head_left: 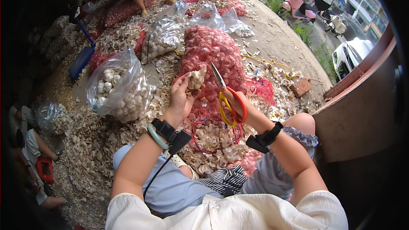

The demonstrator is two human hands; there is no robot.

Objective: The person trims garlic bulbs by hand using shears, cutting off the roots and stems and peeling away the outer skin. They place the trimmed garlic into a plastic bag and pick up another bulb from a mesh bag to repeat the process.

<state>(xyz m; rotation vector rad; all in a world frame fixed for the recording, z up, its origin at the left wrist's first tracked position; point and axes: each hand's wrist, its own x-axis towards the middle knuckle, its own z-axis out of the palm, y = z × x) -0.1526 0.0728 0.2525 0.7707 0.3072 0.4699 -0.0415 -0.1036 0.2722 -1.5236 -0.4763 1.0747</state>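
My left hand [181,101] pinches a garlic bulb [196,79] with ragged, dirty-white outer skin. A pair of scissors [232,106] with one red and one yellow handle is in my right hand [238,105], fingers through the loops. Its blades point up and slightly left, beside the bulb and apart from it; they look closed or nearly so. Behind both hands lies a big red mesh sack [213,51] full of garlic bulbs. Its open mouth, with a red and blue cord, faces my lap, and loose skins [215,138] fill the space there.
Clear plastic bags of garlic stand left, one near [123,85] and one farther back [161,38]. A blue dustpan [82,61] lies beyond. Garlic skins [85,162] cover the floor. A brick [300,87] sits right, near a low wall [358,110]. Other people sit at the back and far left.
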